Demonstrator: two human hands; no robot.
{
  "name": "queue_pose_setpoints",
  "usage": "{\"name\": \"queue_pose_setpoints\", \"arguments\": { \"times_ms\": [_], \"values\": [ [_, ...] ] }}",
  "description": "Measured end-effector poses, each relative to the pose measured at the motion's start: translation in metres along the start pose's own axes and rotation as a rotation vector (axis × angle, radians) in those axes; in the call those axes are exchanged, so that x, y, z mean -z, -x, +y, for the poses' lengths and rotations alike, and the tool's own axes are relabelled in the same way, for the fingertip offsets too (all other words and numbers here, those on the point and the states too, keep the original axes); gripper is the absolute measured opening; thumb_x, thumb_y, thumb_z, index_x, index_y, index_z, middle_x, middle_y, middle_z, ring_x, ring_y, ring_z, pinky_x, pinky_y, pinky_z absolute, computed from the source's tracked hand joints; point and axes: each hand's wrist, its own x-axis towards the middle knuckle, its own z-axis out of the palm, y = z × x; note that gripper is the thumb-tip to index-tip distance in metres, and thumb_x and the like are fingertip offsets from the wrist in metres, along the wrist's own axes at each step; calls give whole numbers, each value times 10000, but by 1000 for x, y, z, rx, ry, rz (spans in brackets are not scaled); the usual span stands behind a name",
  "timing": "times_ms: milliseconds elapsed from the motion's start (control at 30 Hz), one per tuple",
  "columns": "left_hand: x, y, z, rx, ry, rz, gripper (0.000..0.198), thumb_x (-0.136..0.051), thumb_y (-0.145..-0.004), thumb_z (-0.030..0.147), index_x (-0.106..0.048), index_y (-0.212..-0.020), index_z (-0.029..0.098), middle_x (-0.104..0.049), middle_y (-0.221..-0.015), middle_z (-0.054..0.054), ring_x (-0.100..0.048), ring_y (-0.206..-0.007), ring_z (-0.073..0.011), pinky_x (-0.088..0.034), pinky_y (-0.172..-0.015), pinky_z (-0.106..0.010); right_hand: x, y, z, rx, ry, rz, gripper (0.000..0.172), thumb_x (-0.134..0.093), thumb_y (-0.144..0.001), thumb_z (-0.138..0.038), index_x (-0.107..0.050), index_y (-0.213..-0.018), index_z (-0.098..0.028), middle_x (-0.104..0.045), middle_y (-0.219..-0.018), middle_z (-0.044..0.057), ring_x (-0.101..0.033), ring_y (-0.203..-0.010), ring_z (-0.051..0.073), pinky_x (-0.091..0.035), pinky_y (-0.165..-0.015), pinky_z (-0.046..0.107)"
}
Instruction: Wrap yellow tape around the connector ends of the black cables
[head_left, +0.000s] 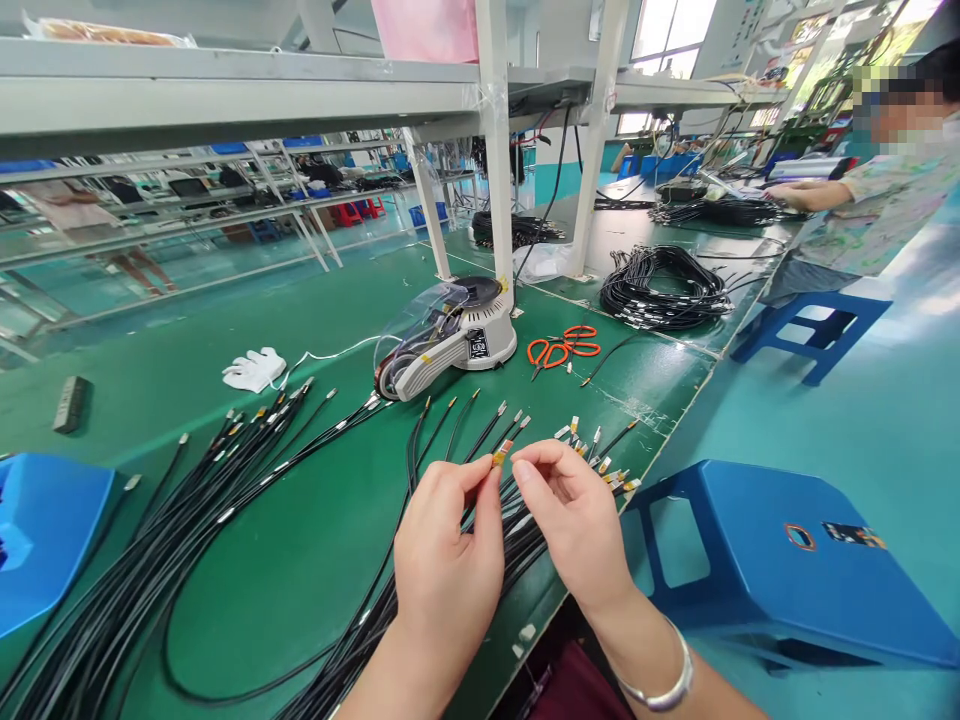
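While my left hand (448,560) and right hand (574,520) meet above the green counter (315,570), my fingers (529,470) close narrowly from both sides on a small gold-and-orange tip (501,453), pinching it at the end of a thin black cable. More metal-tipped black cables (225,500) fan across the counter around my hands. Farther off lie a grey-and-white tape dispenser (450,335), orange-handled scissors (562,347), a white cloth glove (255,369) and a coiled bundle of black cable (664,288), with a blue plastic stool (787,560) beyond the counter's edge.
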Motion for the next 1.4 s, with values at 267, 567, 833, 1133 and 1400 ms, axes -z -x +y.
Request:
{"name": "queue_pose_setpoints", "arguments": {
  "times_ms": [267, 567, 833, 1133, 1400],
  "values": [
    [-5, 2, -3, -189, -139, 38, 111, -592, -866, 104, -636, -965, 129, -611, -763, -18, -572, -683, -113, -468, -636, -226, -6, 1, 0, -4, 20, 27, 109, -613, -836, -255, -602, -751, -187, -609, -750, -6, -568, -720, 133, -477, -705, 259],
    [-2, 0, 0, 34, 10, -24, 82, -600, -863, 147, -648, -911, 193, -636, -776, 18, -605, -663, -94, -470, -593, -201, -3, 0, 2, -31, -125, -25, 102, -604, -863, -248, -611, -776, -194, -620, -740, -26, -565, -703, 108, -463, -684, 220],
    [-1, 0, 2, 73, 38, -24, 80, -602, -857, 150, -649, -890, 207, -631, -765, 27, -609, -656, -91, -469, -580, -195, -3, -1, 4, 2, -112, -39, 97, -597, -871, -242, -614, -786, -197, -622, -755, -19, -569, -720, 117, -464, -699, 233],
    [-3, 2, -2, 25, -11, -21, 94, -583, -867, 167, -651, -924, 199, -650, -786, 6, -622, -685, -121, -492, -626, -233, 0, 2, -1, 143, -1, -65, 132, -542, -903, -224, -637, -816, -193, -619, -825, 21, -574, -792, 153, -466, -747, 279],
    [3, -2, 4, 176, 122, -59, 84, -595, -857, 179, -663, -869, 225, -657, -763, 30, -656, -669, -106, -503, -608, -205, 23, -11, 19, 20, -143, 7, 99, -614, -884, -282, -686, -932, -236, -650, -853, -4, -584, -796, 117, -479, -756, 228]
  ]
}}
